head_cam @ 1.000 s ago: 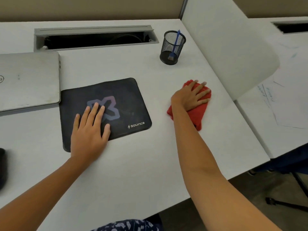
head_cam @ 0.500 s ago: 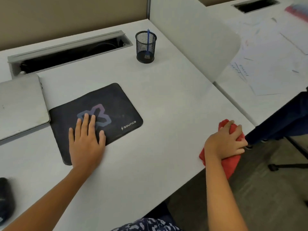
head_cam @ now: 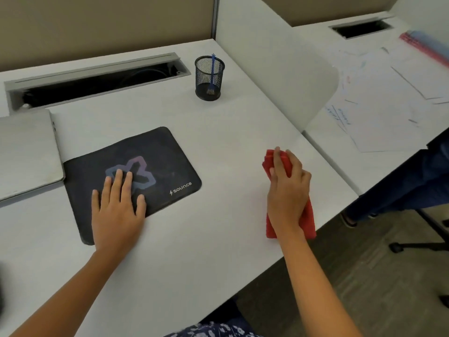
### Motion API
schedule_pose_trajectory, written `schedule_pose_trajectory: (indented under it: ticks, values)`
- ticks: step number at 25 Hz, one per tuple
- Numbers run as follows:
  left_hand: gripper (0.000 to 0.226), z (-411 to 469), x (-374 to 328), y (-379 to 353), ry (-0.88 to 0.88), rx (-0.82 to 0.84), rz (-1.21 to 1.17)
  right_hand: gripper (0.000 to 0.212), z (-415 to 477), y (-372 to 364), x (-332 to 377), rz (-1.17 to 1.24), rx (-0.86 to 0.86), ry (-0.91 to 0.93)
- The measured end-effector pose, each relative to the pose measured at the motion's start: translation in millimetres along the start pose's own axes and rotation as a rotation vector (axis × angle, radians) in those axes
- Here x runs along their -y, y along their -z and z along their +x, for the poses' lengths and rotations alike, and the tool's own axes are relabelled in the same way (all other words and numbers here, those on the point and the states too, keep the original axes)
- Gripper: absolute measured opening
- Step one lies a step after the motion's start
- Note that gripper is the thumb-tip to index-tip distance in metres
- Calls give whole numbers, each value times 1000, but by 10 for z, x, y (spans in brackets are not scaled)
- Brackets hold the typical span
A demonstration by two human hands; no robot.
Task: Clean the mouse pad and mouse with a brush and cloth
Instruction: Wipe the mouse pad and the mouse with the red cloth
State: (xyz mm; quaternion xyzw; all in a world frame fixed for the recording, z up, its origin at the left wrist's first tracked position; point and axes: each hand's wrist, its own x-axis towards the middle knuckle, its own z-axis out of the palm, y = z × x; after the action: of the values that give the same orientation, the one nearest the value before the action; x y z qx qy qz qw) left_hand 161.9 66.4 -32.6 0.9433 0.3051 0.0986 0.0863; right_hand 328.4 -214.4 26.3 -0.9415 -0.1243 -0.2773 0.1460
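A black mouse pad [head_cam: 167, 154] with a purple-blue logo lies on the white desk [head_cam: 206, 239]. My left hand [head_cam: 117, 205] rests flat on the pad's near edge, fingers straight. My right hand [head_cam: 288, 190] grips a red cloth [head_cam: 308, 220] over the desk, right of the pad. A blue brush [head_cam: 212, 71] stands in a black mesh cup [head_cam: 209, 79] at the back. A dark shape at the far left edge [head_cam: 1, 297], perhaps the mouse, is blurred and mostly out of view.
A closed silver laptop [head_cam: 26, 152] lies left of the pad. An open cable tray [head_cam: 97, 81] runs along the back. A white divider panel [head_cam: 279, 69] stands on the right, with papers [head_cam: 388, 105] on the neighbouring desk. A person's dark trouser leg [head_cam: 401, 190] and a chair base [head_cam: 418, 244] are beyond the desk edge.
My right hand has lifted the red cloth from the desk's right edge and brought it back over the desk, nearer the pad. My left hand has stayed on the pad.
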Motion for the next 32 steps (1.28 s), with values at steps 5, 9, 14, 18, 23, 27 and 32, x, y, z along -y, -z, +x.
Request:
schedule_pose_trajectory:
  ticks: [5, 9, 14, 18, 23, 27, 32]
  values:
    - [67, -1, -1, 48, 8, 8, -25, 43, 590, -459, 437, 127, 245, 144]
    - [67, 5, -21, 59, 20, 14, -33, 42, 1075, -867, 624, 141, 275, 203]
    - [65, 6, -1, 42, 40, 22, -26, 42, 1489, -1282, 759, 129, 366, 282]
    - [65, 13, -14, 44, 58, 13, -35, 47, 1580, -1525, 744, 102, 482, 296]
    - [64, 15, -28, 52, 67, 11, -28, 65, 1440, -1663, 651, 3, 599, 206]
    - [64, 20, -46, 67, 72, 8, -22, 73, 1428, -1668, 693, -39, 631, 140]
    - [66, 20, -53, 67, 66, 14, -10, 72, 1466, -1636, 684, 13, 657, 158]
